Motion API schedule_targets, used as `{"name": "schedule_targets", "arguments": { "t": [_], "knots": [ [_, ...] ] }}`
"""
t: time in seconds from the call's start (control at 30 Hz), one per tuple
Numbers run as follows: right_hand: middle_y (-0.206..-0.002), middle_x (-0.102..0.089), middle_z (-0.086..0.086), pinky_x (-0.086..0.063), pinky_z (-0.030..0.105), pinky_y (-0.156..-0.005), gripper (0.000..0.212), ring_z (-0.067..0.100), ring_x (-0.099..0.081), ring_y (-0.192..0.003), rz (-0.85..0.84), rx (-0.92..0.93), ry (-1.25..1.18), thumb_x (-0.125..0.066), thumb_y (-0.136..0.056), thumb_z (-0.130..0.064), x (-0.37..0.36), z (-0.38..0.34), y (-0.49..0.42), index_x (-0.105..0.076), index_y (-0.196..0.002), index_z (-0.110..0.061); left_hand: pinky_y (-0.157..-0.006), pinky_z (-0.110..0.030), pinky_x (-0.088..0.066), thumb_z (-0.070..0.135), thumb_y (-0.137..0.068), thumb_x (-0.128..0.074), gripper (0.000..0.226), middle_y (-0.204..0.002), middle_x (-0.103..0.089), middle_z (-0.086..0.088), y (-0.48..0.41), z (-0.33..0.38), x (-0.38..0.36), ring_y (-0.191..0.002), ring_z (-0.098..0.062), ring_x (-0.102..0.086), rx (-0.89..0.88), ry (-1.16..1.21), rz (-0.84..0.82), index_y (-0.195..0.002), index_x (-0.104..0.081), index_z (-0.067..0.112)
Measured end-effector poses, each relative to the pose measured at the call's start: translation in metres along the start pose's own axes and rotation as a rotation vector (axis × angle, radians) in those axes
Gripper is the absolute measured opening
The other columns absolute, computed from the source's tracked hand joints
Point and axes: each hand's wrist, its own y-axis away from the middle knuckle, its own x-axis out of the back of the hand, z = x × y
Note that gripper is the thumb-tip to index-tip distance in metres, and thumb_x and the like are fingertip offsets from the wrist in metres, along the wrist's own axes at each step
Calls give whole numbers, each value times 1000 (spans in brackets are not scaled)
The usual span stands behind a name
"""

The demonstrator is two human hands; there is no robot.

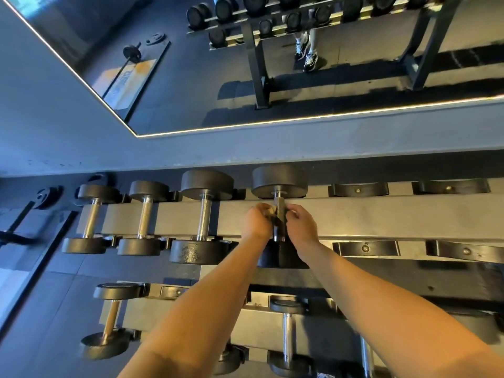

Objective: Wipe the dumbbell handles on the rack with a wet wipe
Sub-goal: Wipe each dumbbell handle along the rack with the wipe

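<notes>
Mirrored wall point(245, 151) behind rack point(381, 216), left hand point(256, 222) fingers pinching wipe point(272, 215) on dumbbell handle point(279, 211), right hand point(303, 226) gripping it, bare cradles point(358, 189) rightward.

There was your rack point(381, 216), running left to right. Four sat in a row on the upper tier: leftmost dumbbell point(91, 218), second dumbbell point(144, 216), third dumbbell point(204, 216) and fourth dumbbell point(279, 181). Each lay across the rails, heads in black cradles. Right of them stood two further cradle pairs point(358, 189). Your lower tier point(141, 309) held a small dumbbell point(109, 320) at the left and a chrome-handled dumbbell point(289, 331) further right.
</notes>
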Motion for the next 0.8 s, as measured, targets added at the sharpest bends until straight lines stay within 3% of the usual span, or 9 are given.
{"name": "schedule_targets", "arguments": {
  "t": [0.13,0.3,0.47,0.67,0.8],
  "knots": [
    [-111,-66,1,-51,45,-98,25,23,-61,-106,-20,-172,-301,-47,-101,-24,-3,1,-4,-70,-96,-35,-98,-39,-53,14,-101,-54,26,-107,-64,3,-17,3,-11,-102,-19,-65,10,156,-96,-126,-60,19],
    [-107,-70,-7,-54,45,-96,25,21,-65,-102,-4,-125,-146,-48,-101,-33,-9,10,-6,-72,-97,-39,-98,-46,-54,11,-96,-58,33,-112,-65,5,-47,-18,-41,-101,-18,-65,-4,308,-66,-123,-55,30],
    [-101,-68,-13,-55,47,-90,27,16,-64,-93,67,-57,92,-45,-102,-35,-12,5,-1,-62,-85,-48,-74,-21,-50,10,-97,-58,29,-94,-65,6,-21,-17,-32,-86,-10,-64,-3,306,16,-92,-49,37],
    [-93,-68,-12,-57,47,-83,24,16,-64,-84,98,-49,160,-43,-98,-36,-15,9,-4,-67,-95,-42,-66,-14,-40,14,-99,-57,15,-93,-62,9,-32,0,-26,-83,-4,-60,-44,423,169,-104,-54,28],
    [-95,-69,-13,-56,46,-86,23,15,-64,-87,115,-47,148,-46,-100,-34,-14,8,-3,-66,-93,-44,-66,-11,-37,18,-101,-55,9,-111,-63,1,-35,-4,-37,-86,-6,-59,-66,273,82,-100,-56,27]
  ]
}}
